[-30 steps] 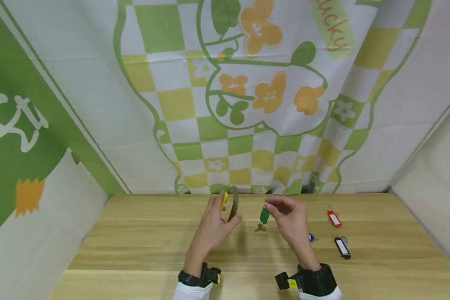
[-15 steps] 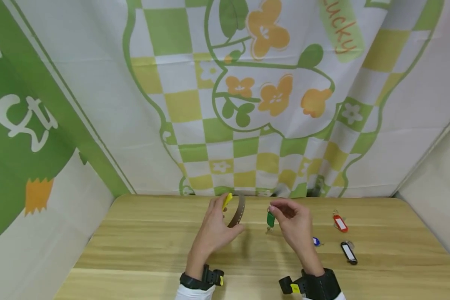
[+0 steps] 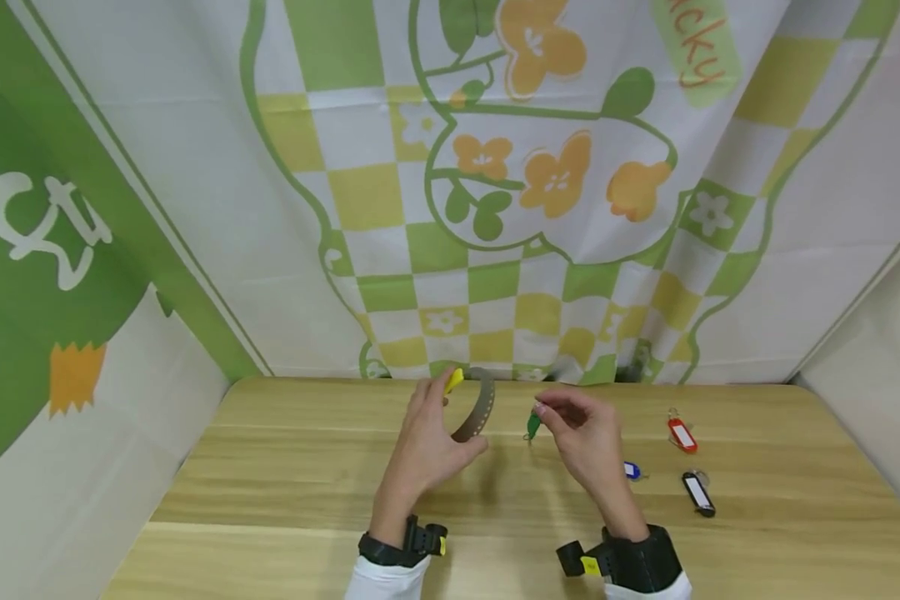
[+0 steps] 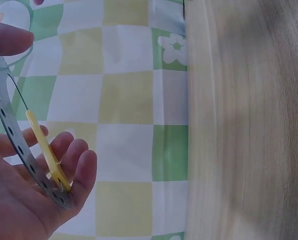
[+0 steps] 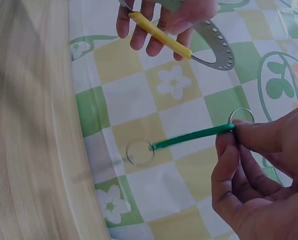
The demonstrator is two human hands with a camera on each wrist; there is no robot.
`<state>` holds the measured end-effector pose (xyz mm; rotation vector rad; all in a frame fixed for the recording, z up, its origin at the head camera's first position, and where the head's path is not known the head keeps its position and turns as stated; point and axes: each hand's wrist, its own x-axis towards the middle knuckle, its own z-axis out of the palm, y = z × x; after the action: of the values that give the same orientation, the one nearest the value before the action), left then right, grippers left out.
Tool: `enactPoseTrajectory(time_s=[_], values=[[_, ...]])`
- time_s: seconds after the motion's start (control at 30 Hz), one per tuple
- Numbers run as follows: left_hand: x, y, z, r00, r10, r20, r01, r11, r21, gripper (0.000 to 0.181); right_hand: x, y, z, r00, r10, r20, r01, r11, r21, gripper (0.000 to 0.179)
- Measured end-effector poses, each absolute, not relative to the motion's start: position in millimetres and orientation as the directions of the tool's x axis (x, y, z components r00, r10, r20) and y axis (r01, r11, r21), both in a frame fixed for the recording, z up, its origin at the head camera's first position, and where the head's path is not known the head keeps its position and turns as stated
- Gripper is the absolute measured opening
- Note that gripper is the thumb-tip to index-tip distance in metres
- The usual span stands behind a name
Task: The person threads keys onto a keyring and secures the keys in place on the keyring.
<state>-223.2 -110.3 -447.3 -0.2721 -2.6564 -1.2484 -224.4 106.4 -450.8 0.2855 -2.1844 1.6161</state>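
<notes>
My left hand (image 3: pixel 423 446) holds a curved metal band (image 3: pixel 483 408) with a row of small holes, fitted with a yellow handle (image 3: pixel 455 381). In the left wrist view the perforated band (image 4: pixel 11 127) runs from thumb to palm, and the yellow handle (image 4: pixel 49 155) lies against the fingers. To its right, my right hand (image 3: pixel 587 429) pinches a green key tag (image 3: pixel 534 426) by its ring end above the table. The right wrist view shows the green key tag (image 5: pixel 189 137) nearly edge-on, a metal ring (image 5: pixel 140 152) hanging at its far end; the key there is blurred.
A red key tag (image 3: pixel 682 435), a black key tag (image 3: pixel 698 493) and a blue key tag (image 3: pixel 632 471) lie on the wooden table (image 3: pixel 285 475) at right. A checked, flowered curtain (image 3: pixel 495 275) hangs behind the table's back edge.
The green key tag has turned edge-on and lifted slightly in my right hand. The left hand has raised the metal band a little. The other key tags stay where they lay.
</notes>
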Motion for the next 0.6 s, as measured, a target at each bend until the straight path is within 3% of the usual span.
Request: enactPoseTrajectory(time_s=[0.4, 0.6], values=[[-222.6, -107.4, -447.0, -0.966, 0.093, 0.243, 0.242, 0.658, 0.713, 0.099, -223.2, 107.6, -449.3, -0.851, -0.040, 0.523, -0.516, 0.242, -0.822, 0.015], [-223.0, -107.2, -447.2, -0.964, 0.101, 0.245, 0.248, 0.675, 0.695, 0.100, -224.2, 108.9, -449.0, -0.857, -0.087, 0.507, -0.512, 0.244, -0.823, 0.014]])
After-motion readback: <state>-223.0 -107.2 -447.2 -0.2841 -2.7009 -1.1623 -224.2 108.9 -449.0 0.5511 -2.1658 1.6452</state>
